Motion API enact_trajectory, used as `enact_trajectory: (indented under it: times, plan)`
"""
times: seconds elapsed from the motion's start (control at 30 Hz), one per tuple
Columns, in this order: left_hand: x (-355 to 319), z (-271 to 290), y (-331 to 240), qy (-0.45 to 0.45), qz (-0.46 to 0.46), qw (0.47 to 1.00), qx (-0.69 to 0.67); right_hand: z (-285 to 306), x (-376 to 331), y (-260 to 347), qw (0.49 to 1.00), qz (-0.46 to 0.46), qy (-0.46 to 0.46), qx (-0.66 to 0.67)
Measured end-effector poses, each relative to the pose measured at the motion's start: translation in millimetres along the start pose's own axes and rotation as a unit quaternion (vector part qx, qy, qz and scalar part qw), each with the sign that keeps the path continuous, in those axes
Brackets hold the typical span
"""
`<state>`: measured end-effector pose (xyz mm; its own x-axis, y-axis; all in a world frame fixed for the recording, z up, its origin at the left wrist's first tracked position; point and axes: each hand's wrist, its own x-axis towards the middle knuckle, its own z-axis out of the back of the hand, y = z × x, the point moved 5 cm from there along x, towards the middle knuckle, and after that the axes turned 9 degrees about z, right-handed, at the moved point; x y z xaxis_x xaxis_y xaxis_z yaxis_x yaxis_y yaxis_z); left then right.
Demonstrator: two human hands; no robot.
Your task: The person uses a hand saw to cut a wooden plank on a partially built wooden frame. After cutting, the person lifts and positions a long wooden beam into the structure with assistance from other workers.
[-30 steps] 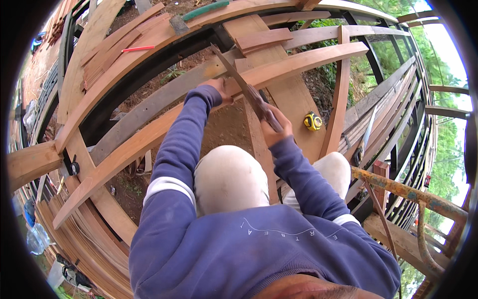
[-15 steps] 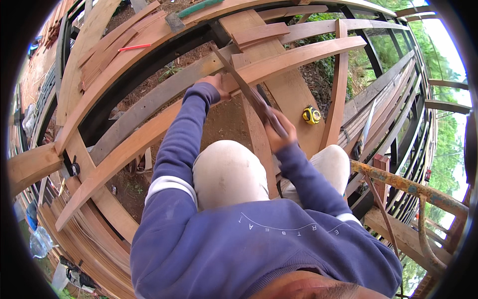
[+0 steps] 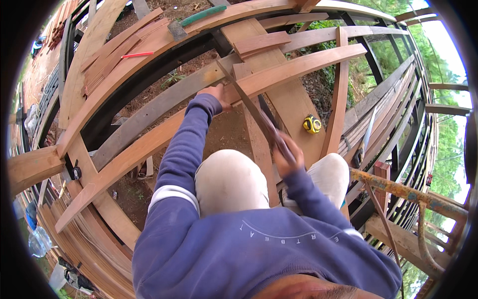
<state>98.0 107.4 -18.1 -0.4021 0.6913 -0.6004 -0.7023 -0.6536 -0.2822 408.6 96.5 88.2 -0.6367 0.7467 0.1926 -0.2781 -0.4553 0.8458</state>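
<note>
From above, the person crouches on a frame of curved wooden beams, knees in pale trousers, sleeves blue. The left hand [image 3: 215,94] reaches forward and rests on a long curved plank [image 3: 279,74] that sweeps from the lower left up toward the right; its fingers lie flat on the wood, though whether they curl over the far edge I cannot tell. The right hand [image 3: 288,158] is closed tight around the handle of a handsaw [image 3: 254,112], whose narrow blade runs up and to the left from the fist and meets the plank just beside the left hand. The blade's near part is blurred. A straight board [image 3: 259,144] runs under the saw toward the knees. To the right of the saw, on a wider board [image 3: 294,107], sits a yellow tape measure [image 3: 312,124], near the right hand but apart from it. Farther up, at the top edge of the frame, a hatchet [image 3: 191,20] with a green handle lies on an outer beam, and a red pencil [image 3: 137,55] lies on stacked slats at the upper left. A rusty pipe [image 3: 403,189] crosses at the lower right.
</note>
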Motion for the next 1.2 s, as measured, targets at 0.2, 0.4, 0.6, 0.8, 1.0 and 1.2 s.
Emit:
enact_trajectory:
  times: [0.2,0.4,0.6,0.8,1.0,1.2]
  plan:
    - [0.3,-5.5,-1.5,0.015,0.008,1.0,0.011,32.8,-43.6,13.6,0.999,-0.016,-0.017,0.031]
    - [-1.6,2.2,-11.3,0.008,-0.013,1.0,0.021,-27.1,36.1,-21.9,0.999,-0.025,-0.01,0.031]
    - [4.9,-2.8,5.9,0.009,0.018,0.999,0.025,64.0,-90.0,30.1,0.999,-0.036,0.026,-0.005]
    - [1.8,-5.6,-14.1,-0.003,-0.013,0.999,0.041,-42.5,49.7,-36.4,0.999,-0.048,-0.007,0.019]
    - [-3.8,-0.7,2.7,0.004,0.023,0.999,0.024,61.1,-84.3,30.0,0.997,-0.07,0.038,-0.001]
    - [2.0,-8.2,-9.8,-0.01,-0.005,0.999,0.036,-27.4,24.6,-27.6,1.0,-0.015,-0.012,0.017]
